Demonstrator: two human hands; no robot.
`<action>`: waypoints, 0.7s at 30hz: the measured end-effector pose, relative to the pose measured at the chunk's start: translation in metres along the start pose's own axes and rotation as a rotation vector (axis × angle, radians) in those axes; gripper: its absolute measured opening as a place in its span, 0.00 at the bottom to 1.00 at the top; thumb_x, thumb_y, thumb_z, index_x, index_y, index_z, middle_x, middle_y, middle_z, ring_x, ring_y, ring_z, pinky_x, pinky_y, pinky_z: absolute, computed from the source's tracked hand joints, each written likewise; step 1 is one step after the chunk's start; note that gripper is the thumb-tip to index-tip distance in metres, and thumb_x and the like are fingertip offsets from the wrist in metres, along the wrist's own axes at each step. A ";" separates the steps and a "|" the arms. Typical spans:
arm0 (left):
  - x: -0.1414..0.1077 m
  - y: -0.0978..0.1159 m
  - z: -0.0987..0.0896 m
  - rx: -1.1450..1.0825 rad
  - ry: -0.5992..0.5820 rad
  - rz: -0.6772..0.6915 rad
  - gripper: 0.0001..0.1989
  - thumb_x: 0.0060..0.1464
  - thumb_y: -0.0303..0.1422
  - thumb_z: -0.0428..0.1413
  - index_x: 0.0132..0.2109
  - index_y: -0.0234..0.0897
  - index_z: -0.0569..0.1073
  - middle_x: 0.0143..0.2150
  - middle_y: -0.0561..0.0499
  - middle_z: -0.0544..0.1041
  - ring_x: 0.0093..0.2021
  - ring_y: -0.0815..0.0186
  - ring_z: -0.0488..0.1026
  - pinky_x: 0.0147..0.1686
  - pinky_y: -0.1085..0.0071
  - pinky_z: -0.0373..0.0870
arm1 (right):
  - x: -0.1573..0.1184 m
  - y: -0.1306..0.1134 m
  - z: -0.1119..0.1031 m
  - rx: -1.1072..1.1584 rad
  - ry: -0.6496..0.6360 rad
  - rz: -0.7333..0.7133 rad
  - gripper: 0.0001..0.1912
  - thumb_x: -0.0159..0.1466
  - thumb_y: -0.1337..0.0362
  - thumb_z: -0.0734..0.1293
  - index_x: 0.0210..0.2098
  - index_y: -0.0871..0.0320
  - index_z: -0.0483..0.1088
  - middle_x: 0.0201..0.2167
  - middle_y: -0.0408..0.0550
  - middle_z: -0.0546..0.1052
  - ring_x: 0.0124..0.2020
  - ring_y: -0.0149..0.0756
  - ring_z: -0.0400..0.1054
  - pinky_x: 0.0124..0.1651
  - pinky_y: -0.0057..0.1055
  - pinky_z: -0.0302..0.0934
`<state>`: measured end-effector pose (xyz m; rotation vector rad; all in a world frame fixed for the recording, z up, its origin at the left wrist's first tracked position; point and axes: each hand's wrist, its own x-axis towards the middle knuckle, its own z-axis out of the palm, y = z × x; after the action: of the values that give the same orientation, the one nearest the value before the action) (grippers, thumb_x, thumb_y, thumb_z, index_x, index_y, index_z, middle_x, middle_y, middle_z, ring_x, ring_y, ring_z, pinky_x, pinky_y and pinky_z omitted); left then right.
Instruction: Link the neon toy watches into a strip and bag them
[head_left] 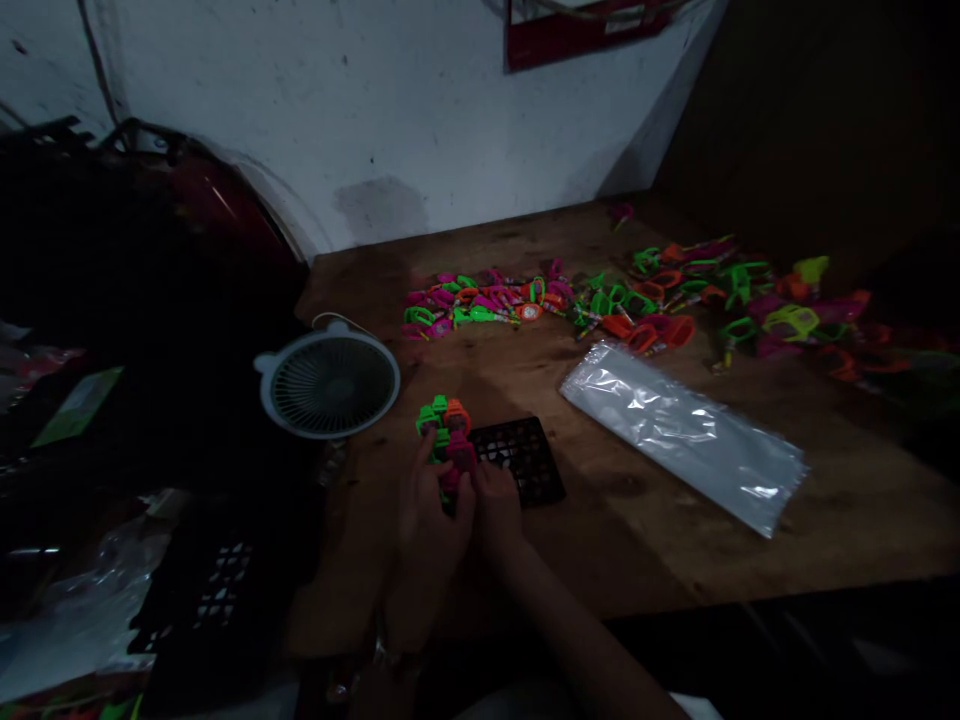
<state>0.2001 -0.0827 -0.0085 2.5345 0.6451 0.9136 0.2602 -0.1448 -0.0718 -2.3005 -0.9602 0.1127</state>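
On the wooden table (600,520), several toy watches (450,430) in green, orange and pink lie side by side at the left end of a black perforated tray (525,460). My left hand (435,500) rests over them, its fingers bent round the near green and pink ones. Beside it, my right hand (498,500) has its fingers closed at the pink watch's right edge, over the tray's near left part. The dim light hides what its fingertips hold, if anything.
A round fan (330,380) stands left of my hands. Clear plastic bags (682,430) lie to the right. Colourful watches (487,300) spread along the back, with a looser pile (652,300) further right. A white wall (337,100) rises behind.
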 end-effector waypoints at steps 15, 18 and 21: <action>0.026 -0.009 -0.001 0.218 -0.200 0.254 0.18 0.58 0.30 0.49 0.55 0.38 0.66 0.62 0.45 0.62 0.63 0.50 0.53 0.57 0.49 0.61 | 0.209 0.060 -0.090 -0.021 -0.072 0.129 0.19 0.64 0.74 0.58 0.54 0.65 0.64 0.55 0.63 0.67 0.53 0.43 0.65 0.52 0.35 0.60; 0.029 -0.015 -0.001 0.195 -0.210 0.278 0.17 0.58 0.30 0.49 0.55 0.39 0.65 0.61 0.46 0.63 0.63 0.51 0.54 0.56 0.49 0.62 | 0.244 0.061 -0.088 -0.084 -0.013 0.216 0.16 0.64 0.71 0.61 0.52 0.65 0.66 0.56 0.62 0.65 0.55 0.46 0.63 0.54 0.44 0.59; 0.031 -0.017 -0.003 0.112 -0.201 0.232 0.21 0.57 0.31 0.51 0.58 0.38 0.61 0.60 0.45 0.64 0.63 0.54 0.54 0.58 0.51 0.61 | 0.245 0.064 -0.086 -0.094 -0.024 0.234 0.14 0.65 0.63 0.63 0.48 0.64 0.67 0.50 0.54 0.70 0.50 0.41 0.66 0.53 0.45 0.62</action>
<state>0.2141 -0.0517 0.0011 2.7986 0.3556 0.6982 0.5037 -0.0608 -0.0028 -2.4976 -0.7182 0.1975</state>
